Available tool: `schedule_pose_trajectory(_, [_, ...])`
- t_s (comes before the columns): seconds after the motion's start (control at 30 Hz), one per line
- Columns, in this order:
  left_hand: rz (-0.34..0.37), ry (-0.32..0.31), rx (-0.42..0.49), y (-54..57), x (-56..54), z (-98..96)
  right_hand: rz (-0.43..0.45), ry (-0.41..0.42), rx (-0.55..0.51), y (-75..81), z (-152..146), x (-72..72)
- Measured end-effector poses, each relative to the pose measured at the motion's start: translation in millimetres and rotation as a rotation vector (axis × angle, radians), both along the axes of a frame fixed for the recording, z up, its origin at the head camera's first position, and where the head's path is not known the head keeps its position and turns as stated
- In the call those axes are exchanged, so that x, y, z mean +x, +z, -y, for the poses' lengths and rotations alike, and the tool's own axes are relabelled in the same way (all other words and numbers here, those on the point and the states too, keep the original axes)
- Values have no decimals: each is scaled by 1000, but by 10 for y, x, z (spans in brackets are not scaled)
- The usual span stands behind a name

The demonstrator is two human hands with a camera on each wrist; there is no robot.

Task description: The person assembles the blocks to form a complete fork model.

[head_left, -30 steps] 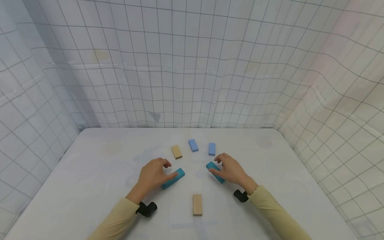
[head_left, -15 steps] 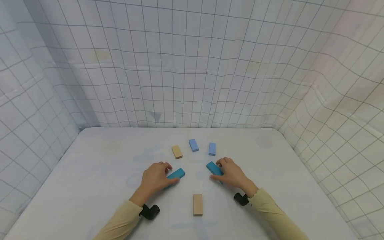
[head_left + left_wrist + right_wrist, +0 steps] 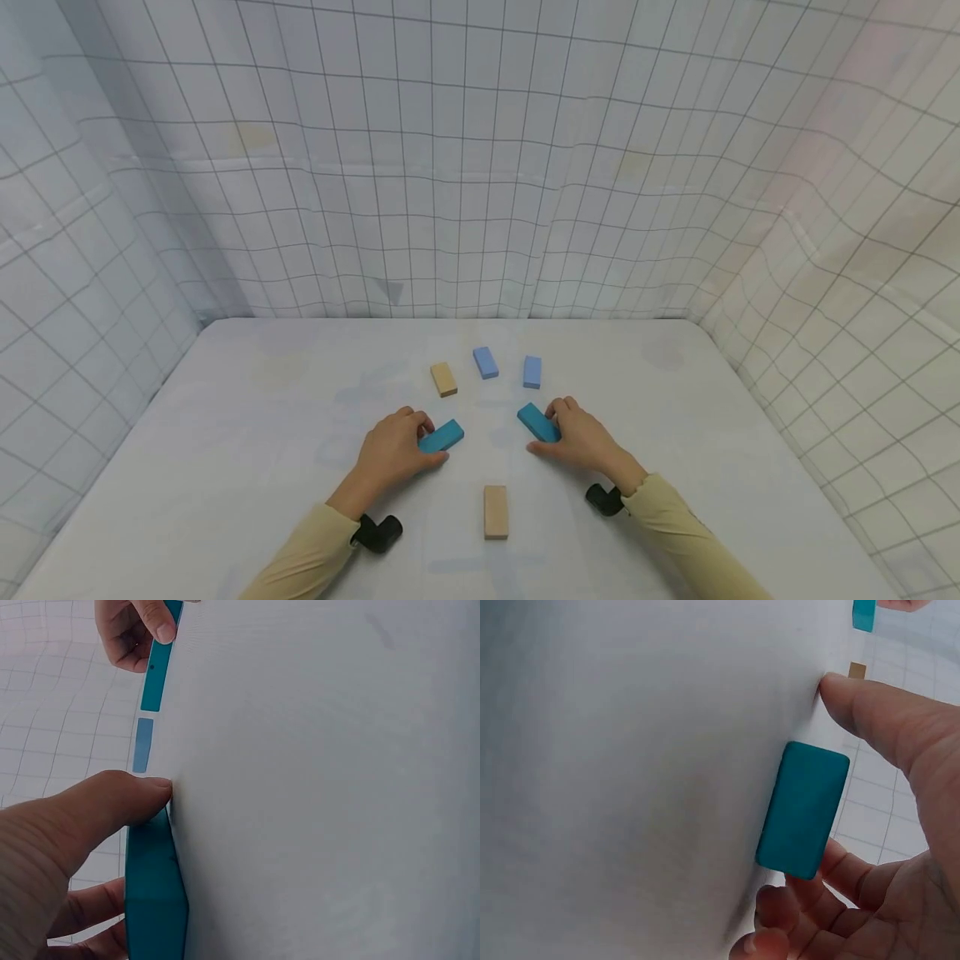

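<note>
In the head view, my left hand (image 3: pixel 393 448) is at the left teal block (image 3: pixel 444 435), a slanted rectangular bar on the white table. Thumb and fingers lie on opposite sides of that block (image 3: pixel 154 862) in the left wrist view, the thumb overlapping its side. On the right, my right hand (image 3: pixel 587 440) is spread around a second teal block (image 3: pixel 538 422). The right wrist view has its fingers right at one side of this block (image 3: pixel 802 810), while a gap separates the thumb from the other side.
Beyond the hands lie a yellow-tan block (image 3: pixel 444 379) and two light blue blocks (image 3: pixel 485 362). A plain wooden block (image 3: pixel 495 512) lies nearer, between the forearms. Gridded white curtains (image 3: pixel 480 208) surround the white table (image 3: pixel 262 417) at the back and sides.
My left hand has moved slightly right, its thumb and fingers closing in around the left teal block. The right hand has lowered a little, its fingers nearer the other block. The blocks lie where they were.
</note>
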State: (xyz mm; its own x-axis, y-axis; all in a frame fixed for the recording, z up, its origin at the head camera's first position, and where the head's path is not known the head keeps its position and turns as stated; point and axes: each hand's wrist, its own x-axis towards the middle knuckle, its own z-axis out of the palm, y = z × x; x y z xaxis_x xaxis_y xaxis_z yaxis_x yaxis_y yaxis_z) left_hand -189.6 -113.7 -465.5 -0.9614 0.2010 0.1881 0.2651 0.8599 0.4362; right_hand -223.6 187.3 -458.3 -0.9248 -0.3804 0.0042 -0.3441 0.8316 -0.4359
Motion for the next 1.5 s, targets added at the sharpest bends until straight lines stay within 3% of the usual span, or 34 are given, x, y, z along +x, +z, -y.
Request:
schedule_pose_trajectory(0.23, [-18, -8, 15, -16, 13, -1, 45, -24, -24, 1, 3, 3])
schedule_pose_trajectory(0.53, [-16, 2, 65, -15, 18, -15, 27, -45, -33, -6, 10, 2])
schedule_pose_trajectory(0.73, [-10, -6, 127, 16, 12, -75, -13, -45, -11, -14, 22, -12])
schedule_pose_trajectory(1.1, [66, -34, 233, 114, -15, -310, -144, -31, -52, 38, 34, 13])
schedule_pose_trajectory(1.5, [54, -11, 199, 21, -82, -577, -228, -15, -83, 105, 48, 37])
